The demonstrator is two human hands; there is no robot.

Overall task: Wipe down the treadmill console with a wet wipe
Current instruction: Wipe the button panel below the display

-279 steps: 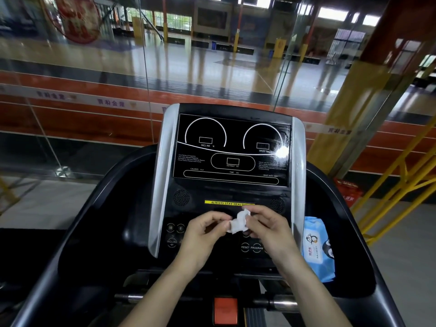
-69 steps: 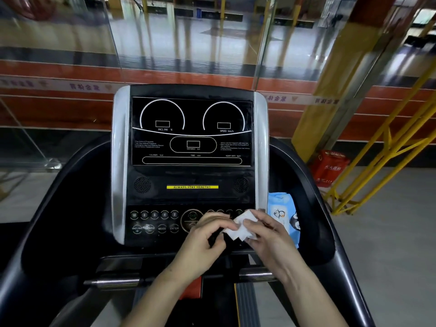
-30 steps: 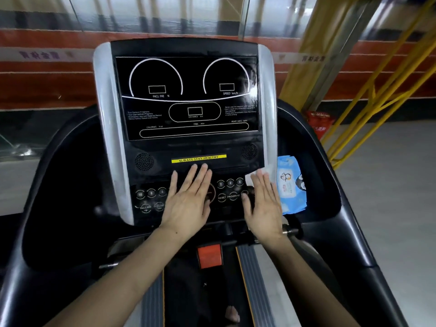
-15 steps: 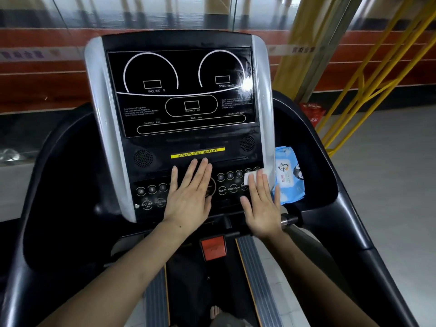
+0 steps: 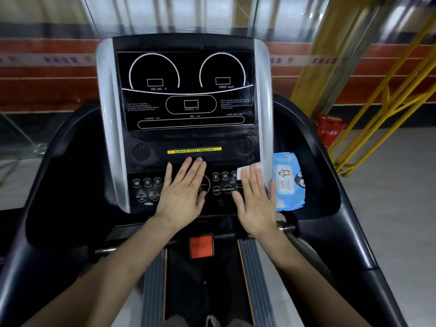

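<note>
A person's right hand [image 5: 256,201] lies flat and open on the lower right of a treadmill console [image 5: 186,128], pressing a white wet wipe [image 5: 250,168] against the button panel [image 5: 221,185]; only the wipe's top edge shows past the fingertips, touching the silver side trim [image 5: 265,109]. A couple of seconds ago both hands were pinching the wipe open in the air; now it is spread and pinned under the palm rather than grasped, which suggests the wiping has only just begun. The left hand [image 5: 182,192], also open and holding nothing, rests flat over the centre dial. The dark display above looks untouched so far. A blue pack of wipes [image 5: 289,182] sits just beside the console in the right side tray.
</note>
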